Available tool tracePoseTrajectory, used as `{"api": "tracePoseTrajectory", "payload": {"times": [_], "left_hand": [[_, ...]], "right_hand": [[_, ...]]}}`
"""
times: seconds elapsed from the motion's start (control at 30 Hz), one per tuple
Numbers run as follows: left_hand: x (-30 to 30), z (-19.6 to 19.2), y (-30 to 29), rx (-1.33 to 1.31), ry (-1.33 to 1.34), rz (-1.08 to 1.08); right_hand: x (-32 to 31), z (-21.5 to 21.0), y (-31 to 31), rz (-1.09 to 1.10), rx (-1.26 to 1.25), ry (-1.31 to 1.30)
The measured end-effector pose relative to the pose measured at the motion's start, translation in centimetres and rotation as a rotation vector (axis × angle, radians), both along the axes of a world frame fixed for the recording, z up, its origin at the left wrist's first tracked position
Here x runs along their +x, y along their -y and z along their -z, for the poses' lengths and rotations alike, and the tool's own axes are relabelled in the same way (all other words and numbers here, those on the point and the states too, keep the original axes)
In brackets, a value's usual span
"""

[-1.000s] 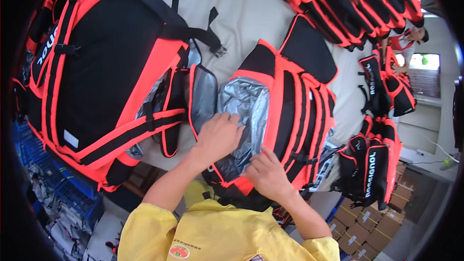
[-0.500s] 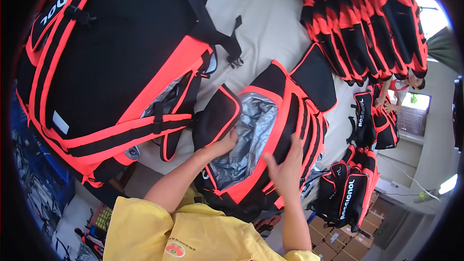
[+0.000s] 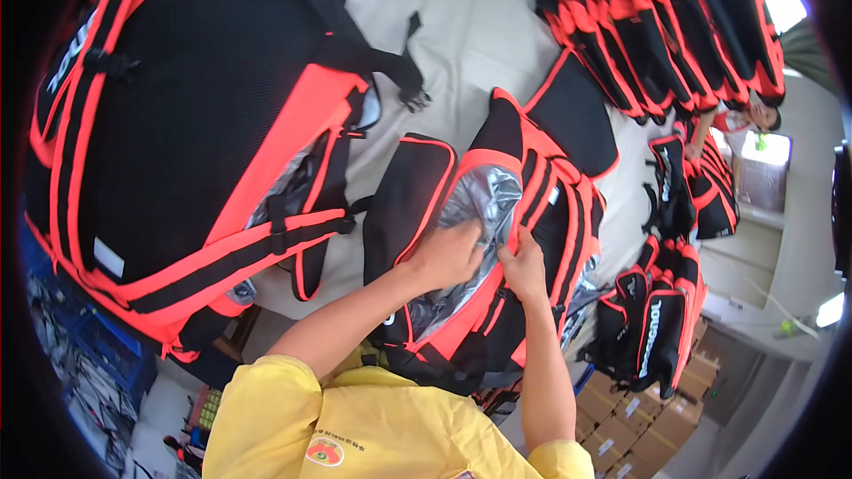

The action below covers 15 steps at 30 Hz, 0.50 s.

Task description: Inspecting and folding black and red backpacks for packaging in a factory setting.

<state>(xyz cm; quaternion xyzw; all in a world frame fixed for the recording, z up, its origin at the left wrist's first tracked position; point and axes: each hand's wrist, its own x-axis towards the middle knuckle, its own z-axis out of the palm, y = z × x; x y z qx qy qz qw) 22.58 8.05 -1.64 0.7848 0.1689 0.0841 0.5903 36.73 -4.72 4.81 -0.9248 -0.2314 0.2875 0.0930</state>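
1. The coral-and-black bag (image 3: 552, 231) lies directly in front of me on the bench (image 3: 475, 27), which is covered in pale cloth. Its pocket gapes open, showing a crinkled silver lining (image 3: 484, 188).
2. My left hand (image 3: 448, 257) is at that opening, fingers curled in against the lining; I cannot tell whether they pinch any of it.
3. My right hand (image 3: 524, 270) has thumb and fingers closed on the coral edge along the opening's right side.
4. The pocket's black flap (image 3: 410, 186), trimmed in coral, is folded out to the left, beside my left forearm.
5. Left of it sits a larger bag (image 3: 186, 124) in the same colours, one strap reaching toward mine and a black buckle (image 3: 414, 99) loose on the cloth.
6. Beyond, at upper right, more bags (image 3: 661, 35) stand packed in a row.
7. Farther right, another person (image 3: 732, 120) reaches toward a bag.
8. Cardboard cartons (image 3: 621, 426) are stacked at lower right; a blue crate (image 3: 115, 346) is at lower left.
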Motion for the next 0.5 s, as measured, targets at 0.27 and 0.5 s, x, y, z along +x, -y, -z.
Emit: {"api": "tracePoseTrajectory", "payload": {"times": [0.27,0.5], "left_hand": [[1.4,-1.7,2.4,0.177,0.124,0.152],[1.4,-1.8,2.1,0.196,0.101,0.068]], "right_hand": [[1.3,2.5,3.4,0.262,0.65,-0.574],[0.7,3.3,5.0,0.286,0.68,-0.513]]}}
